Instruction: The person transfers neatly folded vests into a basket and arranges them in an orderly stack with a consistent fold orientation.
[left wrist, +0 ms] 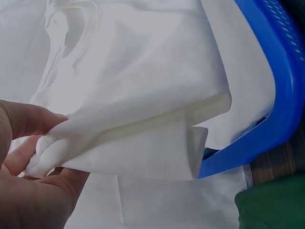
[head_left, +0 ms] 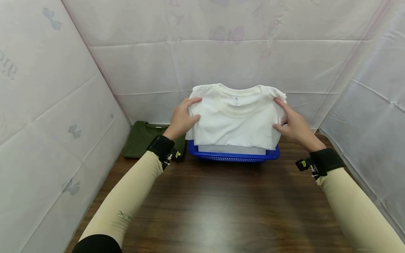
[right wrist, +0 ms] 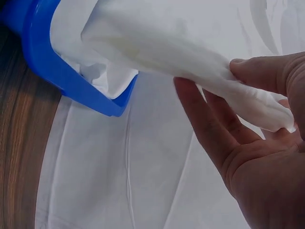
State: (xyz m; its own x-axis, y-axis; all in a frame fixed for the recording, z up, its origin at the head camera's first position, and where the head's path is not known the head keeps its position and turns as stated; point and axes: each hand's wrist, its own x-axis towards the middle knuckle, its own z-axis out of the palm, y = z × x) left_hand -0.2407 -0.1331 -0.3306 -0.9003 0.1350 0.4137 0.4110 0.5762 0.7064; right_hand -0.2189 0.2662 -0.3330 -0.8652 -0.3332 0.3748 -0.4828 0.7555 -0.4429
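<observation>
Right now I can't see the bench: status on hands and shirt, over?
Left hand and right hand each grip a side of the folded white T-shirt. Shirt held over blue basket. Green shirt lies left, clear of it.

The counter (head_left: 221, 207) lies bare along its near edge, open to passage. At the far edge the blue basket (head_left: 234, 156) blocks the middle, and a folded green shirt (head_left: 140, 138) fills the far left corner. White sheeting (head_left: 47, 123) walls three sides.
</observation>
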